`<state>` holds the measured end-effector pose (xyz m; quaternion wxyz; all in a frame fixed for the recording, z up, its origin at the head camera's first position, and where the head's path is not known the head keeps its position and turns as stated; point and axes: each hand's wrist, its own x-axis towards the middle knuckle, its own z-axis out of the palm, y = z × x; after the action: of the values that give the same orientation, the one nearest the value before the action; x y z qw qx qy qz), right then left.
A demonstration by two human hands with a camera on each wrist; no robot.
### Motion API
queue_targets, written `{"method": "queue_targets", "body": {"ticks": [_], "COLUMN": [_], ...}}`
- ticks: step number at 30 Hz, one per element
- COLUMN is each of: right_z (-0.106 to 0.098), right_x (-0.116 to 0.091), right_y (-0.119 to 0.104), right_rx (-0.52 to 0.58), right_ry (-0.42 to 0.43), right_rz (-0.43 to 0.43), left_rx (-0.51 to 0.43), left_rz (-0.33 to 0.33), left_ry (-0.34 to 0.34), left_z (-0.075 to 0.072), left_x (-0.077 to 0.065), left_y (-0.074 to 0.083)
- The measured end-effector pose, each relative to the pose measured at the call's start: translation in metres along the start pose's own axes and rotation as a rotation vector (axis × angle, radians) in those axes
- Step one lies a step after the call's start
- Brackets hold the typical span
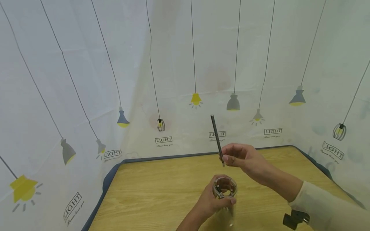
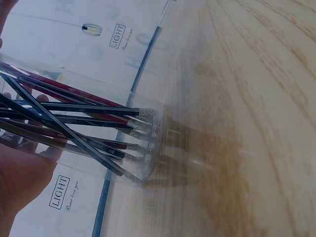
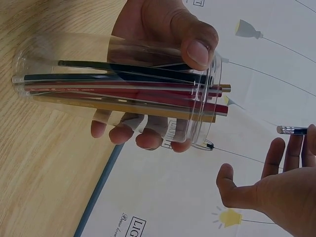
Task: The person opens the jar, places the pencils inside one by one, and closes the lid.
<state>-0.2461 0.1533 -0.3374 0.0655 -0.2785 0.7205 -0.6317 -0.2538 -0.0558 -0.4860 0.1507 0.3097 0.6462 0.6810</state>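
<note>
My left hand (image 1: 209, 200) grips a clear jar (image 1: 232, 211) around its upper part, the thumb lying on the near side. Several pencils (image 3: 123, 91) in dark, red and yellow lean inside it. Their eraser ends (image 2: 138, 133) point down at the jar's base, as the left wrist view shows. Above and just right of the jar's mouth, my right hand (image 1: 245, 160) pinches a dark pencil (image 1: 216, 134) near its lower end. That pencil stands nearly upright, tilted a little left, and its eraser end (image 3: 286, 130) faces down toward the jar.
Beneath the hands is a wood-grain table (image 1: 150, 186) with a dark blue edge (image 1: 173, 156). A pale sheet (image 1: 179, 64) printed with hanging lamps surrounds it at the back and both sides. A black device (image 1: 295, 219) sits at the right sleeve.
</note>
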Motion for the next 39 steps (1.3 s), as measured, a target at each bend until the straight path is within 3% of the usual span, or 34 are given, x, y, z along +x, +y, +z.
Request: {"method": "queue_targets", "body": {"ticks": [29,33,39], "right_z": [0.004,0.004,0.002], "right_x": [-0.004,-0.005,-0.009], "right_y": [0.014,0.018,0.032], "right_rx": [0.047,0.038,-0.063], "right_ry": [-0.029,-0.012,0.003], "right_rz": [0.027,0.053,0.077], "left_rx": [-0.021,-0.014,-0.024], "left_rz": [0.023,0.017,-0.005], "left_ry": [0.0,0.004,0.01], "left_z": [0.001,0.002,0.001], "left_x": [0.0,0.0,0.0], "left_y": [0.0,0.0,-0.001]}}
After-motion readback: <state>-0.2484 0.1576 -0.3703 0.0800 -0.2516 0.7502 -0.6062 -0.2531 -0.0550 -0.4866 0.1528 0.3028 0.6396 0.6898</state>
